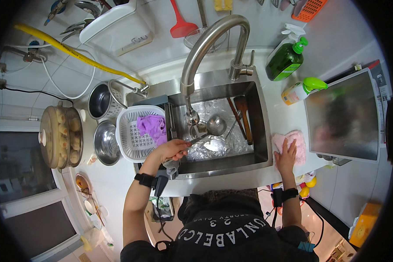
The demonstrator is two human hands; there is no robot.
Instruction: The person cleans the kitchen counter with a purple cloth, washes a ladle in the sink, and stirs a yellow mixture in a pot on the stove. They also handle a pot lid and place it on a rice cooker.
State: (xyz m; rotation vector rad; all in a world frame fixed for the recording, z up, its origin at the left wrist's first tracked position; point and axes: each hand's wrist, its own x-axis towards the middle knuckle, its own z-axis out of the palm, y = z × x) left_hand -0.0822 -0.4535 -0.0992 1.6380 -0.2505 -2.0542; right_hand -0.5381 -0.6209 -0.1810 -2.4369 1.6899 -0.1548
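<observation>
My left hand (pixel 174 149) grips the handle of a metal ladle (pixel 216 125), over the left part of the stainless steel sink (pixel 201 171). The ladle's round bowl hangs over or rests in the basin; I cannot tell which. To the right of the sink, my right hand (pixel 285 157) lies with fingers apart on a pink cloth (pixel 299 147) on the counter. Inside the basin a wooden spatula (pixel 242 109), brown chopsticks (pixel 237 119) and a thin metal utensil lean toward the right wall. The faucet (pixel 213 36) arches over the sink.
A white basket (pixel 126 144) with a purple cloth (pixel 152 127) stands left of the sink, beside a metal bowl (pixel 107 143) and a steamer (pixel 60 137). At right are a green pump bottle (pixel 283 64), a spray bottle (pixel 294 95) and a framed translucent panel (pixel 344 118).
</observation>
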